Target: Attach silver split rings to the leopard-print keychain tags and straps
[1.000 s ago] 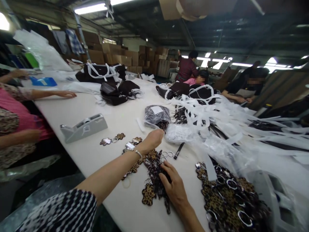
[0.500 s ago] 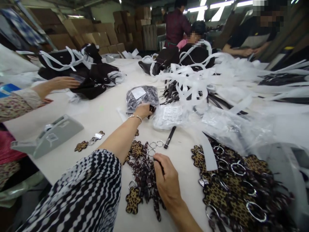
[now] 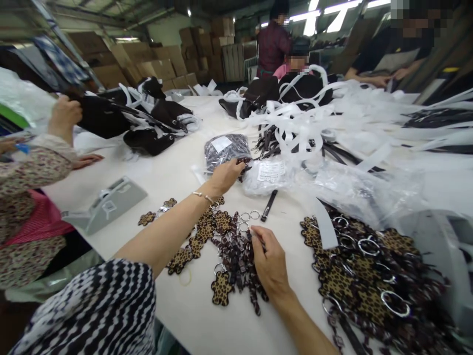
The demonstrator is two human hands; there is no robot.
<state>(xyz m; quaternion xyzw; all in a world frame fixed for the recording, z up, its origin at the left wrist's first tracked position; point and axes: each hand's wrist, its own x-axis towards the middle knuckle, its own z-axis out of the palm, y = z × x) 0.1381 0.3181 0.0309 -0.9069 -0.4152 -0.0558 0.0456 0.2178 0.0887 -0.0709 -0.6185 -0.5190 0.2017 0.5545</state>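
My left hand point(image 3: 228, 176) reaches across the table, its fingers closed on a dark brown beaded strap point(image 3: 244, 166) at the right side of a clear plastic bag point(image 3: 226, 153) with a white label. The bag is full of dark pieces. My right hand point(image 3: 269, 256) rests nearer to me with thumb and fingers curled together; what they hold, if anything, is hidden. It touches a pile of dark brown beaded straps point(image 3: 236, 261) with silver rings. Leopard-print bear keychains point(image 3: 221, 288) lie beside the pile, some of them partly under my left forearm.
A larger heap of leopard-print keychains point(image 3: 354, 276) lies at right. A labelled clear bag point(image 3: 268, 175), a black strap point(image 3: 269, 204) and a grey tape dispenser point(image 3: 107, 204) are on the table. At left, a co-worker's hand point(image 3: 64, 116) holds a black bag point(image 3: 103, 116).
My left hand stays at the bag, with its wrist turned slightly. The view has shifted left. The co-worker's hand at left has pulled up a black bag.
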